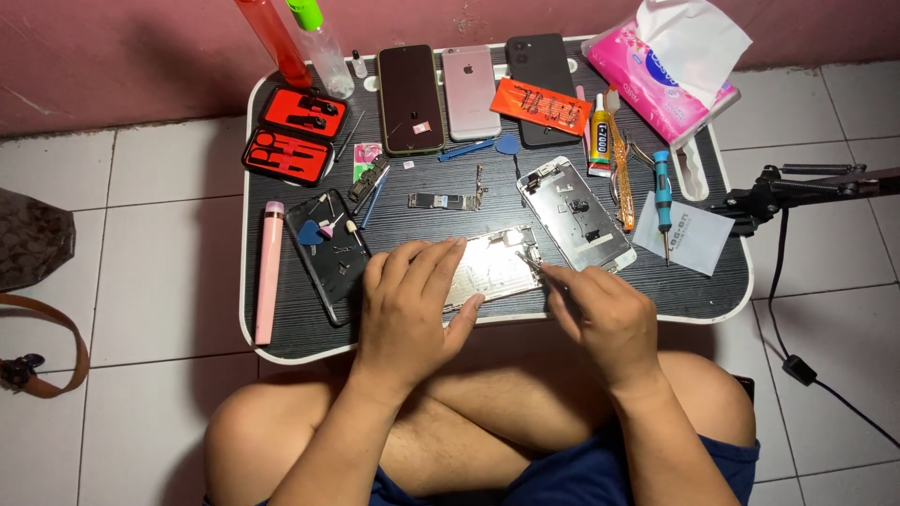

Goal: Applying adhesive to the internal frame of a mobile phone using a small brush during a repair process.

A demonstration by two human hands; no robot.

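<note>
your hands crowd the open phone. its screen lies just right, a black case just left, a board behind. bare table shows only at the front-right edge.
</note>
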